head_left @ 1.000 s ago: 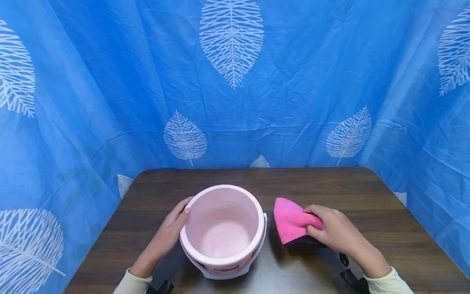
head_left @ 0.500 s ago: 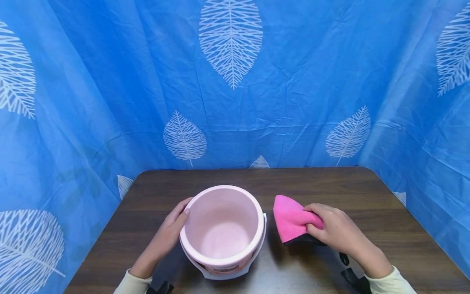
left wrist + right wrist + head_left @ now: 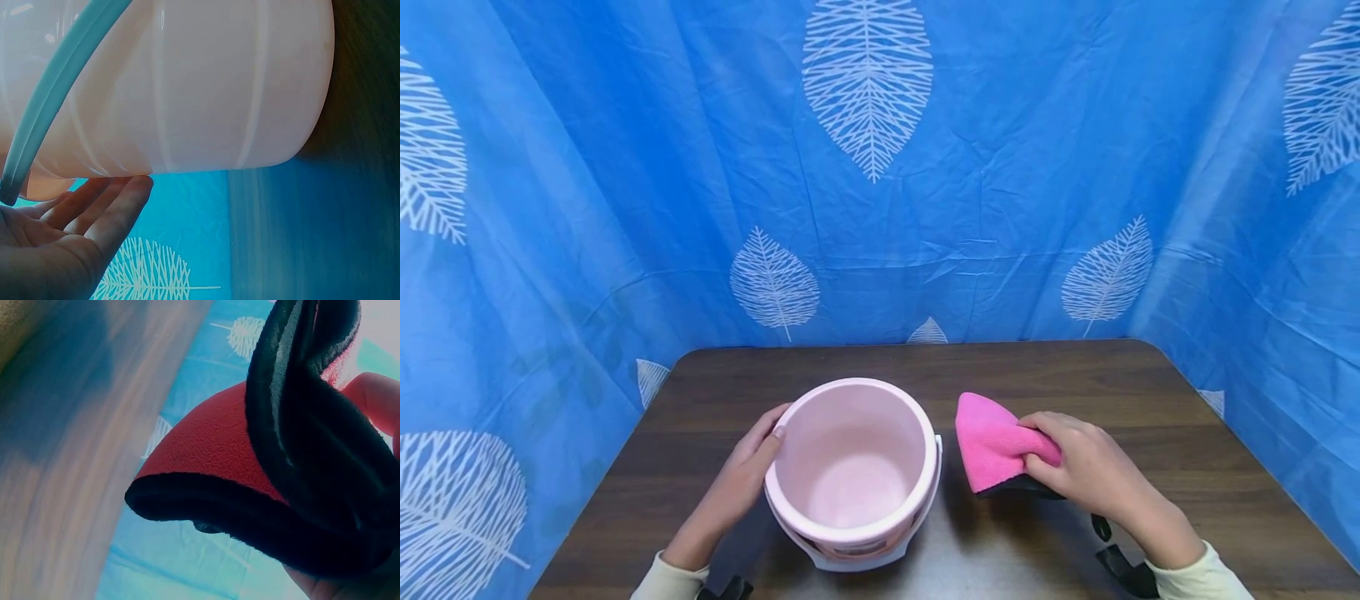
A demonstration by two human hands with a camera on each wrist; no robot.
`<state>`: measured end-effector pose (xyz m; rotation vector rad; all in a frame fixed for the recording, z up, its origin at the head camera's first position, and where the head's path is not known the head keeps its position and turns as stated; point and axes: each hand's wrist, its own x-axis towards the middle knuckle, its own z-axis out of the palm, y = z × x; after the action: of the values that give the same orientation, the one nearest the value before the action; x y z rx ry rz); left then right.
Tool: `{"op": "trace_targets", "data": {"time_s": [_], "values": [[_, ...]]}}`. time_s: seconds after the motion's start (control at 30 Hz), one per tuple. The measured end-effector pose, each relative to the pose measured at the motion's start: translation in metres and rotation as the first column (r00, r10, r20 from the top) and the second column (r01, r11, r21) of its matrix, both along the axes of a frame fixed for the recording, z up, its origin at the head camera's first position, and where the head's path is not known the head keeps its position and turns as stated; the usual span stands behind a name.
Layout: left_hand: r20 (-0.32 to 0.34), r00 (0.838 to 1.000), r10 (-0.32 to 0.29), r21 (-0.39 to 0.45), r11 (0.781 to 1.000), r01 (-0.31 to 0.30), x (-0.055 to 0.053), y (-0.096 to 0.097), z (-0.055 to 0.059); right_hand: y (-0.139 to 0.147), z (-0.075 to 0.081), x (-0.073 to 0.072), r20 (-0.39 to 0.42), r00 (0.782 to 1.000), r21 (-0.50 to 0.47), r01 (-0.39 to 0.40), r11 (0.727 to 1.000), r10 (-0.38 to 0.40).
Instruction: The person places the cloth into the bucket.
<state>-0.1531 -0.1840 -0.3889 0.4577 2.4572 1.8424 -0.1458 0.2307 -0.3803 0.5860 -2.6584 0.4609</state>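
Note:
A pale pink bucket [image 3: 854, 533] stands upright on the table, its open top facing the head camera and its inside bare. My left hand [image 3: 741, 479] grips its left side, thumb over the rim and fingers along the outer wall. In the left wrist view those fingers [image 3: 119, 209] lie against the bucket wall [image 3: 206, 87], close to the handle [image 3: 50, 106]. Right of the bucket, my right hand [image 3: 1086, 467] pinches a bunched pink cloth with a black underside [image 3: 988, 446]. From the right wrist, its thick black folds [image 3: 325, 450] show, fingers partly hidden behind them.
Both things are over a dark wooden table [image 3: 880, 358] with rounded back corners. A blue curtain [image 3: 985, 208] with white leaf prints hangs behind and at both sides. Black wrist straps [image 3: 1127, 571] show near the front edge.
My right hand and the pink cloth have risen very slightly, the cloth's tip moving up and away. The left hand and bucket hold still; the head view has drifted a little.

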Motion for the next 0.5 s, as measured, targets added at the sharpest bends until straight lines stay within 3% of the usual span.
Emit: {"op": "trace_targets", "data": {"time_s": [0.5], "values": [[0.007, 1.0, -0.001, 0.001, 1.0, 0.001, 0.0018, 0.0005, 0.0057, -0.0034, 0.0101, 0.0023, 0.027, 1.0, -0.005, 0.007, 1.0, -0.006]]}}
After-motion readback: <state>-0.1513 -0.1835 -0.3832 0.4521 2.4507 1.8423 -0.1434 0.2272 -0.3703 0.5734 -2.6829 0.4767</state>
